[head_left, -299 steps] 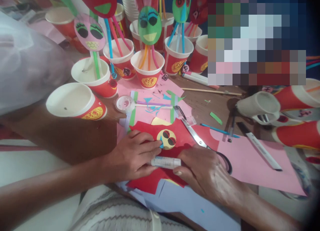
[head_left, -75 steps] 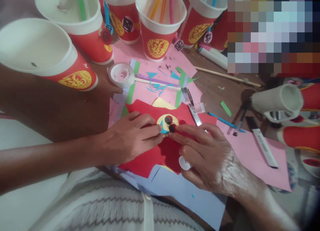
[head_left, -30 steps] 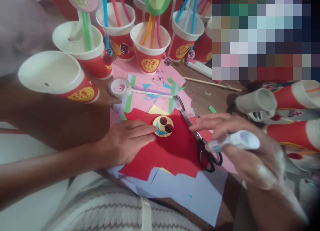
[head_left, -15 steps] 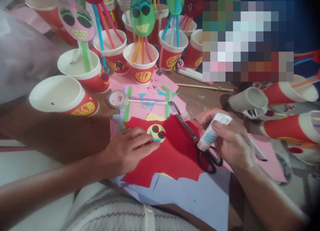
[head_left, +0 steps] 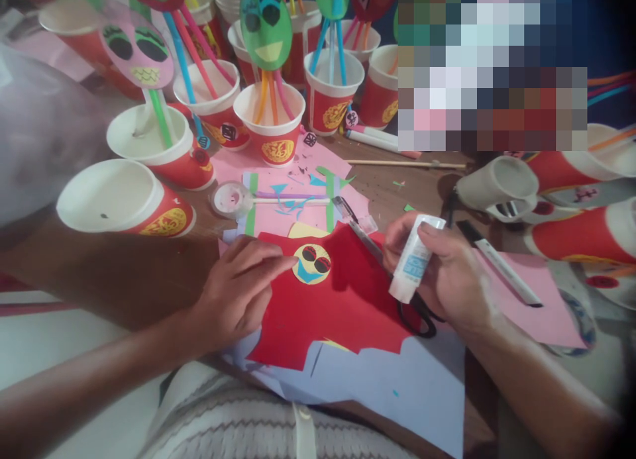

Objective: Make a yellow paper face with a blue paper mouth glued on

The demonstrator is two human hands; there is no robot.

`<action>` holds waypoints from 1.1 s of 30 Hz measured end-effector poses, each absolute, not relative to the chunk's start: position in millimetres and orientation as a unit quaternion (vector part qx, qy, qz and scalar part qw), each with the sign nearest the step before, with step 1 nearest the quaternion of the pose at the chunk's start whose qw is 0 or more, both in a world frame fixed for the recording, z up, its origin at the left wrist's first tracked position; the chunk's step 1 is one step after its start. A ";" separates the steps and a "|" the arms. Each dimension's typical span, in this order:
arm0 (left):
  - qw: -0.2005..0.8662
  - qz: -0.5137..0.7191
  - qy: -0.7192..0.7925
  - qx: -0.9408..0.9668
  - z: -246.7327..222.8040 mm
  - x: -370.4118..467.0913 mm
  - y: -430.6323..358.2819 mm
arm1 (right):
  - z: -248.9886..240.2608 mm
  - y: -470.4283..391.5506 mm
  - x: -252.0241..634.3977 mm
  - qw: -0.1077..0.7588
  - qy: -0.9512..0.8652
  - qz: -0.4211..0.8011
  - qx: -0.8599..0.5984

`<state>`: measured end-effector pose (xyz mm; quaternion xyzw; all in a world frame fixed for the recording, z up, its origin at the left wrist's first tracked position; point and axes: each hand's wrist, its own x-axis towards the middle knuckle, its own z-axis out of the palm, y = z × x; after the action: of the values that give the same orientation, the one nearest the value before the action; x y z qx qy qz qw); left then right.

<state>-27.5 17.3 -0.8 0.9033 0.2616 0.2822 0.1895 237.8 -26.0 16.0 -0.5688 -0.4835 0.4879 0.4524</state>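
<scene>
A small round yellow paper face (head_left: 311,275) with black eyes, red lids and a blue mouth lies on a red paper sheet (head_left: 322,320). At its left edge is the fingertip of my left hand (head_left: 246,283), index finger stretched out and the others loosely bent, holding nothing. My right hand (head_left: 447,270) is closed round a white glue stick (head_left: 415,260) with blue print, tilted with its lower end toward the red paper. Black-handled scissors (head_left: 422,321) lie partly hidden beneath that hand. Bluish-white paper (head_left: 392,393) lies under the red sheet.
Red-and-white paper cups (head_left: 269,114) stand along the back, several holding paper faces on coloured straws. A clear tape roll (head_left: 231,199) sits behind my left hand. At right are a black-and-white marker (head_left: 501,267), pink paper (head_left: 556,313) and a white mug (head_left: 501,187).
My left hand has drawn back left, uncovering the blue mouth of the yellow face. The glue stick is held more upright. The view has shifted slightly.
</scene>
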 end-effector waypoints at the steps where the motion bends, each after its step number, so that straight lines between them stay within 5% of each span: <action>1: 0.189 0.279 0.260 0.905 -0.3 -26.7 17.6 | 16.8 -26.1 236.6 0.472 -0.437 0.519 -0.563; 11: 0.152 0.144 0.235 0.949 2.9 -22.7 8.9 | 21.1 -22.3 235.3 0.517 -0.316 0.586 -0.538; 24: 0.224 0.243 0.242 0.912 11.0 -19.4 25.9 | 18.6 -20.8 235.4 0.513 -0.309 0.590 -0.541; 33: 0.177 0.127 0.196 0.956 9.0 -20.4 18.6 | 16.1 -21.8 232.8 0.500 -0.329 0.582 -0.550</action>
<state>-20.4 18.6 9.0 0.9561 0.1959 0.1265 0.1774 232.8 -21.8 16.1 -0.5504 -0.3289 0.5824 0.4997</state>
